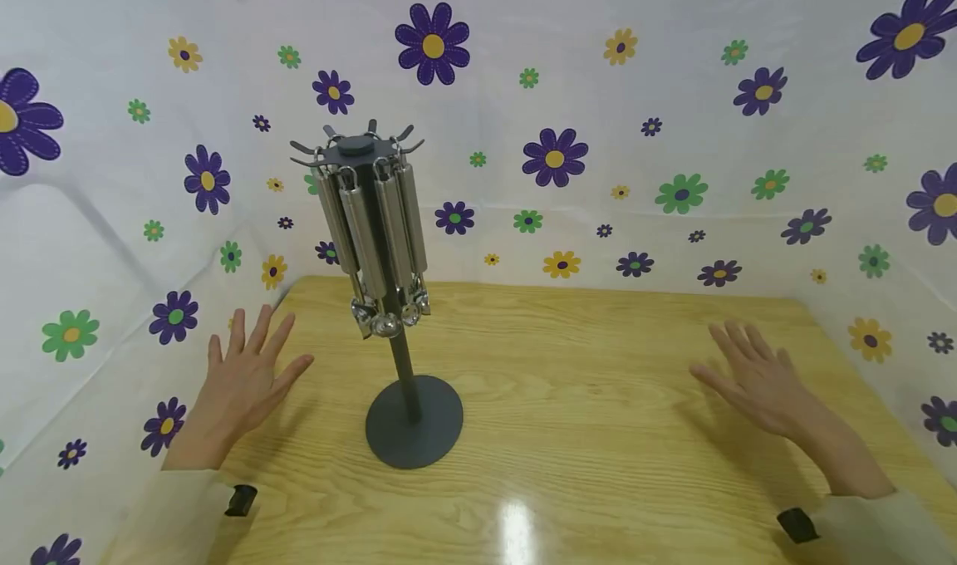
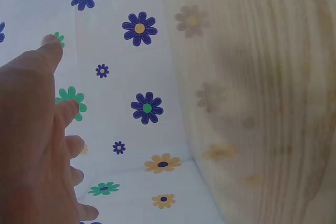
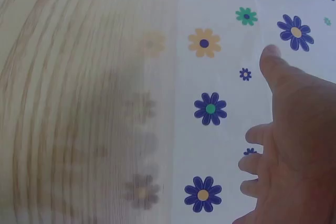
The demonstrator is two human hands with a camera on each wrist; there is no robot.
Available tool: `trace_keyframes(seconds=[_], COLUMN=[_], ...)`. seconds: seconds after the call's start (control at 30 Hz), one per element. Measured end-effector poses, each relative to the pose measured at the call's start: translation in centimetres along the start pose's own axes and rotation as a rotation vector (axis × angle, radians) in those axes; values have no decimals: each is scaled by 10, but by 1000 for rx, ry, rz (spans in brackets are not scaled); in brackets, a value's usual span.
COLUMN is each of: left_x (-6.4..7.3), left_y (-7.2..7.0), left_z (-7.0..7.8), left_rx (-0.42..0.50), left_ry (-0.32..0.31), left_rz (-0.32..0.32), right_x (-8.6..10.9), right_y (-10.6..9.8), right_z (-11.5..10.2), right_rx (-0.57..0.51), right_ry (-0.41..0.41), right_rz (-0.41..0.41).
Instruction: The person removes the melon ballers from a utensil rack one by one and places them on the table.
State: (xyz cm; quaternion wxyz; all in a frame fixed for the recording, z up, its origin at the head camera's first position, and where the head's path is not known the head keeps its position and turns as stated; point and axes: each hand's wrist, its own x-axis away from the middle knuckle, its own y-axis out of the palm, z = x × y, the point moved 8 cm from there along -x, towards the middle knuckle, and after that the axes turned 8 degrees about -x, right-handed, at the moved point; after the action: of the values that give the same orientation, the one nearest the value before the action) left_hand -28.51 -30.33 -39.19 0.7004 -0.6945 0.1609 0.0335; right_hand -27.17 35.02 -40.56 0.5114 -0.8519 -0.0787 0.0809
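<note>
A dark grey stand (image 1: 402,357) with a round base rises left of the table's middle. From the hooks at its top hang several kitchen utensils with metal handles (image 1: 364,241), their small shiny heads pointing down. My left hand (image 1: 242,382) is spread, fingers apart, to the left of the stand and holds nothing. Far to the right, over the table, my right hand (image 1: 763,382) has its fingers straight and is likewise bare of any object. The left wrist view shows the left hand (image 2: 31,129) against the flowered cloth; the right hand (image 3: 299,145) appears likewise in its own wrist view.
The glossy wood-grain table (image 1: 568,415) reflects a light near its front edge. White cloth (image 1: 493,116) printed with purple, green and yellow flowers walls in the back and both sides. A dark band (image 1: 241,500) shows at the left sleeve cuff, another band (image 1: 797,525) at the right.
</note>
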Motion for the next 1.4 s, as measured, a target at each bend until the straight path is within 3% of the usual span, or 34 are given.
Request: trace_keyframes(seconds=[0.2,0.43,0.63,0.87,1.03,1.27,1.4], left_x=[-5,-6,-7,-3,-2,1,2], left_y=[-15,-39,-57,-85,-99,-138,-163], left_z=[6,21,34,48,53,68,76], left_rx=[94,254,379,513,621,787,855], left_ry=[32,43,12,10,-39,-99,-73], left_rz=[85,206,266,395,433,565,637], right_x=[4,1,4,10,9,6,3], right_y=[-4,-5,-5,-8,-11,-13,-11], right_z=[-15,-55,-88,-121,-141,-172,-193], right_rx=[-90,-158,-204,-220,-280,-425,-507], right_ry=[-80,-190,-227,-368,-406,-408,-428], right_rz=[66,133,188,298,343,351,304])
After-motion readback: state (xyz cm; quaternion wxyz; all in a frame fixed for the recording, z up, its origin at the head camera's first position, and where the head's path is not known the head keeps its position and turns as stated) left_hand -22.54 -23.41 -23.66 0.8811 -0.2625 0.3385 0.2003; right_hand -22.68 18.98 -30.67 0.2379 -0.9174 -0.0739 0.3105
